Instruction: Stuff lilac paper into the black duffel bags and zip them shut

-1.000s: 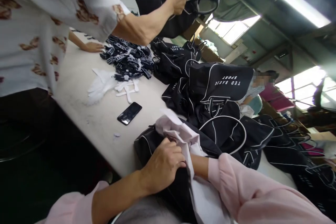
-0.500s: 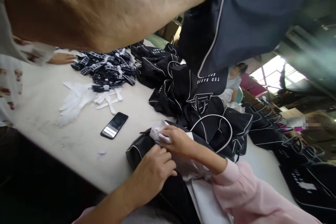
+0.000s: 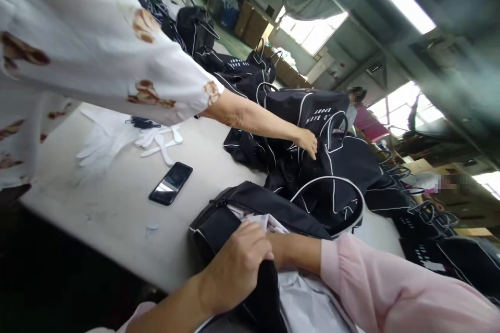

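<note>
A black bag [image 3: 269, 200] with white piping lies in front of me with its mouth unzipped. White paper or lining [image 3: 271, 222] shows in the opening. My left hand [image 3: 240, 263] is closed around the near edge of the bag's mouth, with the black fabric bunched under its fingers. My right hand [image 3: 278, 250] reaches into the opening behind the left one; only the wrist and forearm show, and its fingers are hidden. More white sheet [image 3: 308, 299] lies below my right forearm. A white-edged handle [image 3: 332, 179] arches up from the bag's far side.
Beyond, another person's hand [image 3: 308, 141] touches a black bag [image 3: 351, 164] in a heap. A phone [image 3: 171, 183], white gloves [image 3: 103, 140] and white strips [image 3: 164, 148] lie on the pale table [image 3: 128, 234]. More black bags [image 3: 422, 229] stand at right.
My right hand has gone down from the white paper into the bag's opening. The co-worker's arm has come down, and the bag it held up high now stands on the heap.
</note>
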